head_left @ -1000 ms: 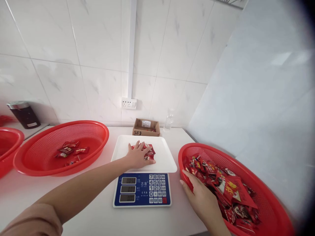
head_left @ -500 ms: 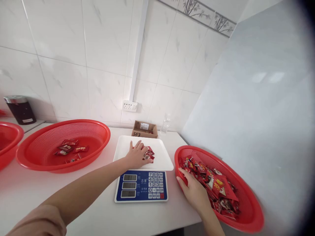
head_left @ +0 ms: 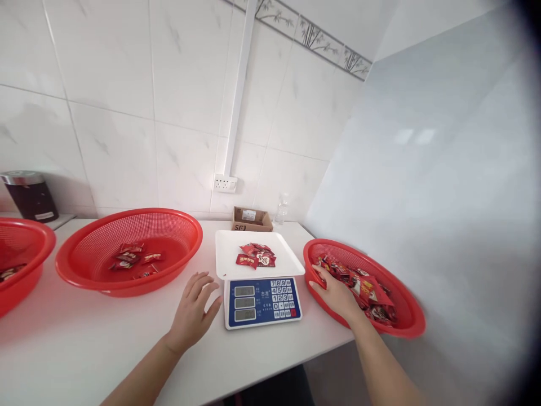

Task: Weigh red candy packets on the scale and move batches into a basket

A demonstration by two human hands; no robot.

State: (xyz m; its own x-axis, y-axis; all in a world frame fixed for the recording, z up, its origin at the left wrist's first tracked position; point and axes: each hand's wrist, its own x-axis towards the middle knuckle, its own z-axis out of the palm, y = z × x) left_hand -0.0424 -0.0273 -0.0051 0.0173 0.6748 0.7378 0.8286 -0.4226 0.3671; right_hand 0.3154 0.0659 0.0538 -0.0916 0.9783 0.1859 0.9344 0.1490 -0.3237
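A small pile of red candy packets [head_left: 256,256] lies on the white tray [head_left: 230,259] of a blue-faced digital scale [head_left: 262,301]. My left hand [head_left: 193,310] hovers open, fingers spread, just left of the scale's display and holds nothing. My right hand [head_left: 336,293] rests on the near left rim of the right red basket [head_left: 406,324], which is full of red packets [head_left: 367,290]; its fingers reach into the packets, and I cannot make out a grip.
A big red mesh basket [head_left: 169,265] with a few packets [head_left: 133,259] stands left of the scale, another red basket [head_left: 25,254] at the far left edge. A cardboard box [head_left: 252,219], a water bottle [head_left: 280,211], a wall socket [head_left: 225,183] and a dark canister [head_left: 29,195] line the back wall.
My left hand has come off the packets on the scale tray and drawn back to the left of the scale, open. The view has pulled back and up; my right hand stays at the right basket.
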